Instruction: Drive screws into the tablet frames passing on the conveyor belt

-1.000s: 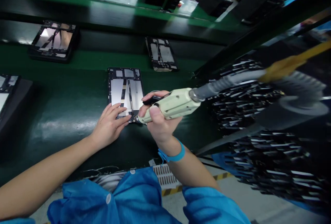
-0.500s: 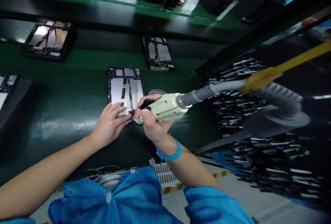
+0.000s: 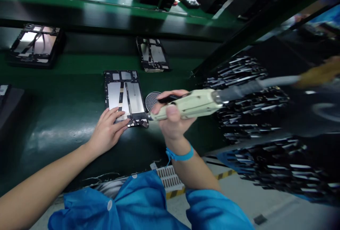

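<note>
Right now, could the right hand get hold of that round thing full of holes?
Probably not as it stands: the right hand is wrapped around the pale green tool. The round perforated thing lies close by, mostly uncovered, so the full hand, rather than reach, seems the obstacle.

The power tool (image 3: 195, 104) mid-frame looks a pale, creamy green to me, with a black lever (image 3: 168, 99) and a grey hose (image 3: 240, 90). Left of it, the tablet (image 3: 136, 97) shows silver panels in a black frame, crossed by a dark strip (image 3: 121, 95) with tan patches. The tabletop (image 3: 61, 116) is deep green. Lower down, the shirt (image 3: 138, 205) is bright blue with white buttons (image 3: 109, 205), the wristband (image 3: 183, 155) blue too, the floor tape (image 3: 175, 192) yellow-and-black striped.
</note>
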`<move>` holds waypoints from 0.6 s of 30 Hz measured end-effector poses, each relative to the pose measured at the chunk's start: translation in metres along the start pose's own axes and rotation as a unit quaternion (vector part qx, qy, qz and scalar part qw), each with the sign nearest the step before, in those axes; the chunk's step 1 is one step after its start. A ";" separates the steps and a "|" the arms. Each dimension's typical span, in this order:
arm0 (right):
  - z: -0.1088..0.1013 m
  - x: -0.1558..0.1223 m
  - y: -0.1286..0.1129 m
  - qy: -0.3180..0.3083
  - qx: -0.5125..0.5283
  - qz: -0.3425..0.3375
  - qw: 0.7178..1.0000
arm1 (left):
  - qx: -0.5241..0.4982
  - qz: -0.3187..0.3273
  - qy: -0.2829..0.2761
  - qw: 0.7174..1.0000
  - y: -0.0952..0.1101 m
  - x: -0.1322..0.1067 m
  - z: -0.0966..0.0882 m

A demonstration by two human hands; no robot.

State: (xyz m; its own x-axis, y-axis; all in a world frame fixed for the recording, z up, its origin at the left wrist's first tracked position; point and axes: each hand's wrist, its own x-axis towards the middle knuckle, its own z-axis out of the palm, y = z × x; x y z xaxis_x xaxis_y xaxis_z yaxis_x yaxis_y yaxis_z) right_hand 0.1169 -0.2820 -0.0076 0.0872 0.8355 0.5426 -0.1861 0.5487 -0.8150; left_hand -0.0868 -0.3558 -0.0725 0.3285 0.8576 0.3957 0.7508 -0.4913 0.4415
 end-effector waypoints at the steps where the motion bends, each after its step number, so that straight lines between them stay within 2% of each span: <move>1: -0.009 0.006 0.001 0.026 -0.019 -0.012 0.999 | -0.001 -0.002 0.000 1.000 0.001 0.000 0.000; 4: -0.032 0.016 0.007 0.073 -0.075 -0.014 0.994 | -0.003 -0.005 0.002 1.000 0.002 0.001 0.000; 7: -0.043 0.017 0.017 0.081 -0.102 -0.002 0.992 | 0.000 0.000 0.008 1.000 0.002 0.001 0.000; 18: -0.043 0.016 0.028 0.075 -0.108 -0.006 0.991 | 0.001 0.004 0.009 1.000 0.002 0.001 -0.002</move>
State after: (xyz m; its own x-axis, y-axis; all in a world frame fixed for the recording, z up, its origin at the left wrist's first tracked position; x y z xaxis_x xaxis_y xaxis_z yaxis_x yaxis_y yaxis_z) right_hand 0.1554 -0.2526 -0.0305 0.2366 0.8147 0.5295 0.0288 0.5388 -0.8419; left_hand -0.0857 -0.3567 -0.0698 0.3230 0.8511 0.4138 0.7491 -0.4972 0.4378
